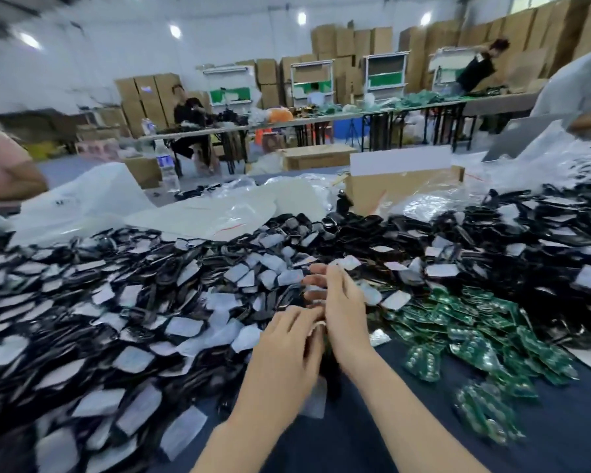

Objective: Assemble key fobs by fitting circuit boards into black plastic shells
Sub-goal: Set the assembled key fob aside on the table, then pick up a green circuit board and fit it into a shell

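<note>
My left hand and my right hand meet over the dark blue table, in front of the piles. Between the palms they hold a black shell, mostly hidden and blurred by motion. My right fingers fan out to the upper left. My left fingertips press against the right thumb. A wide heap of black plastic shells with pale film fills the left and centre. To the right of my hands lie green circuit boards in a loose pile. I cannot tell whether a board sits in the held shell.
More black shells are heaped at the far right. Clear plastic bags and an open cardboard box stand behind the piles, with a water bottle further back. A person's arm is at left, another person at right.
</note>
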Demonstrator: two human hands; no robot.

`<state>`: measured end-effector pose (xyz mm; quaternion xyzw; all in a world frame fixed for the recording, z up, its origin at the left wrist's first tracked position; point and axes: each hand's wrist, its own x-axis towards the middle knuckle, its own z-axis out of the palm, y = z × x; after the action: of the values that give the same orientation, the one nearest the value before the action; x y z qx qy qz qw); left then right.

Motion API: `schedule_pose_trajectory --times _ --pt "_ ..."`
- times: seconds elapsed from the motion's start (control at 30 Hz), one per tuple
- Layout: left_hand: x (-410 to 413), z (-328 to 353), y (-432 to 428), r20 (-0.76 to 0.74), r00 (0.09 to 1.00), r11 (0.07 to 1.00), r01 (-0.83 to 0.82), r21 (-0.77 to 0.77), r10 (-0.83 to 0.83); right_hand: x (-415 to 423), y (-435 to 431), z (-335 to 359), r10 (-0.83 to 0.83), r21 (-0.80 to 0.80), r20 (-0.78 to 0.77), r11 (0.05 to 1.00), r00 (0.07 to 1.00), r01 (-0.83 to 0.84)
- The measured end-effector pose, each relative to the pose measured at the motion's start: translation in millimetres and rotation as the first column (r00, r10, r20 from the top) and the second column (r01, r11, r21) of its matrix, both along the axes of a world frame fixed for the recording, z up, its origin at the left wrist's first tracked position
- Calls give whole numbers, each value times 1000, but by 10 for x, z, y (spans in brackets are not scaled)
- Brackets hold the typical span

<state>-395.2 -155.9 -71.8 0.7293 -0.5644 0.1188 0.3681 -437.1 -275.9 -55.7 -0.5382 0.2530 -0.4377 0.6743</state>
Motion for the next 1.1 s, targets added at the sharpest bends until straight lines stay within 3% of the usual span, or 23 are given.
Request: schedule_pose_trajectory --times 0.07,0.2,0.33,0.5,0.63,0.93,1.1 --pt "99 -77 22 71 997 999 -21 30 18 101 -98 -41 -40 -74 -61 997 997 35" --pt "370 0 -197 -44 990 991 -132 -13 131 187 -306 -68 -141 -286 -141 953 980 96" --pt "589 96 -443 -86 972 976 -219 -11 218 175 -424 -154 -187 -369 -181 923 966 110" --pt "621 13 -481 24 964 964 -265 7 264 141 -451 -145 -265 -503 -243 857 933 113" --pt "682 -30 -446 22 948 947 -319 32 319 140 -443 -173 -331 -614 -337 787 882 60" --pt "713 -67 -457 32 935 929 -356 104 354 168 -471 -241 -380 -688 -375 726 846 21" --pt "710 -68 -459 19 937 929 -347 129 348 187 -463 -254 -299 -617 -414 787 860 -24"
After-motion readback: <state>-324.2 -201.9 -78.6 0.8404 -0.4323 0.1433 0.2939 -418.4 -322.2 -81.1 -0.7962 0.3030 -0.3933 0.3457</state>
